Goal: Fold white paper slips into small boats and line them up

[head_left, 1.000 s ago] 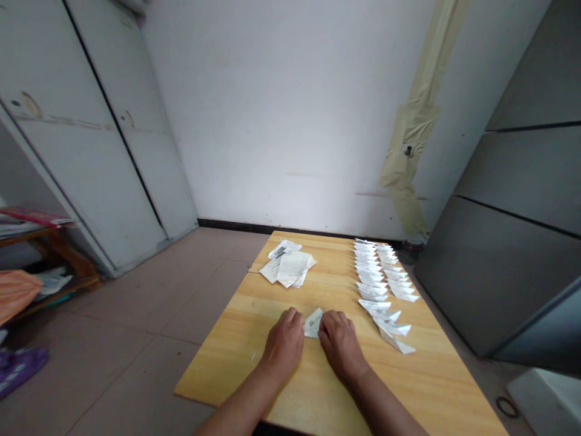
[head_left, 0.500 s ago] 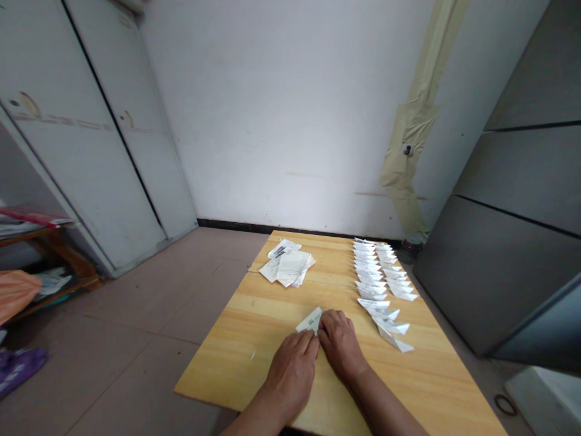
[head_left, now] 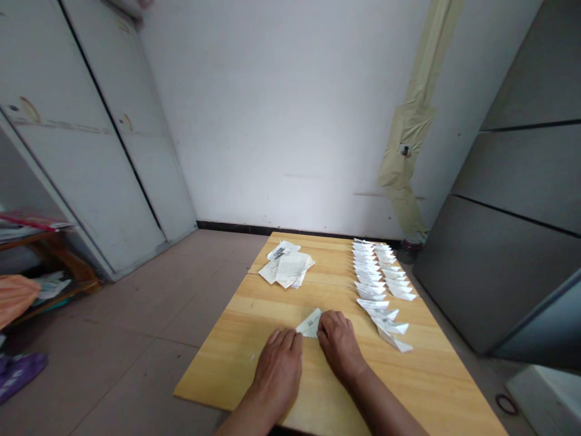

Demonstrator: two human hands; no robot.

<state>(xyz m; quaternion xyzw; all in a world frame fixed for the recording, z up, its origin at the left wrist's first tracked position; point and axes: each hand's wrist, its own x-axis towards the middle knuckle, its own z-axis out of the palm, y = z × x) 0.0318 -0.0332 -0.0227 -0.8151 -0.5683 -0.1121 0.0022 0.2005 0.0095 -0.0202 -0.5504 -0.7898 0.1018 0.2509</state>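
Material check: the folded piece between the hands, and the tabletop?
The folded piece looks like thin, matte printed paper: sharp creases and grey print. The tabletop looks like light wood with a satin clear finish: yellow running grain and a soft sheen. Solid or veneer can't be told.

Folded paper sheet (head_left: 309, 324), printed sheet pile (head_left: 293, 269): print too small to read.

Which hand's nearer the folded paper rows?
Right. The right hand sits just left of the folded paper rows; the left hand lies farther left, past the right hand.
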